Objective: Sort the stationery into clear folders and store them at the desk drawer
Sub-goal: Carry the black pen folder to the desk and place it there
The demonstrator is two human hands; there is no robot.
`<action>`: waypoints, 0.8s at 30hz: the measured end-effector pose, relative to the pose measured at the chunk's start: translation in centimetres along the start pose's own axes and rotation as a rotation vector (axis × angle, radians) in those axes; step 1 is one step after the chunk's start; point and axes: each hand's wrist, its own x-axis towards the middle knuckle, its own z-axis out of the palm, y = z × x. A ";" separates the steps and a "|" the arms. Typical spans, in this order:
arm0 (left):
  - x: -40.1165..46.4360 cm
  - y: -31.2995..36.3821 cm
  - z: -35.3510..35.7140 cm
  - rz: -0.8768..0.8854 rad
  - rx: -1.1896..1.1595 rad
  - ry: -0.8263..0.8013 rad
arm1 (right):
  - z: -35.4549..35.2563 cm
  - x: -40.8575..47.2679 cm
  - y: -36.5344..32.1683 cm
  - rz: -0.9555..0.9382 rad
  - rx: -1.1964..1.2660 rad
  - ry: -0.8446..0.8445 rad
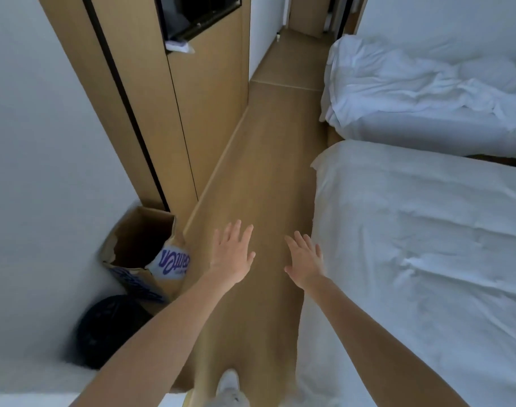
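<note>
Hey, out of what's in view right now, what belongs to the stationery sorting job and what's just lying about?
Job: only the open, empty left hand and right hand; no stationery, folders or desk drawer visible.

Lying about: torn brown cardboard box, round black object beside it, two white-sheeted beds, tan wooden wardrobe.

White beds (427, 245) — tan floor (265, 171) (box (139, 245) lettering purple).

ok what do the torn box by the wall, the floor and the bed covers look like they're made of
The torn brown box with blue lettering looks like corrugated cardboard: matte, with ragged, ripped edges. The tan floor looks like wood or wood-look laminate, smooth with a low sheen and a visible plank seam; which one cannot be told. The white covers on the near bed look like soft woven fabric, probably cotton, matte and creased.
</note>
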 end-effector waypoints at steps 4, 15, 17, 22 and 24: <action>10.6 0.7 -2.9 0.099 -0.015 0.016 | -3.4 8.7 1.5 0.067 -0.005 0.076; 38.5 5.4 -6.6 0.184 0.020 -0.012 | -9.1 34.1 11.2 0.217 0.023 0.113; 43.4 6.1 -7.9 0.176 0.035 -0.032 | -11.0 39.1 12.8 0.212 0.064 0.096; 55.3 7.7 -12.3 0.172 0.021 0.031 | -18.1 51.2 15.9 0.172 0.105 0.235; 59.6 8.2 -13.4 0.184 0.013 0.040 | -20.1 55.0 16.7 0.164 0.131 0.255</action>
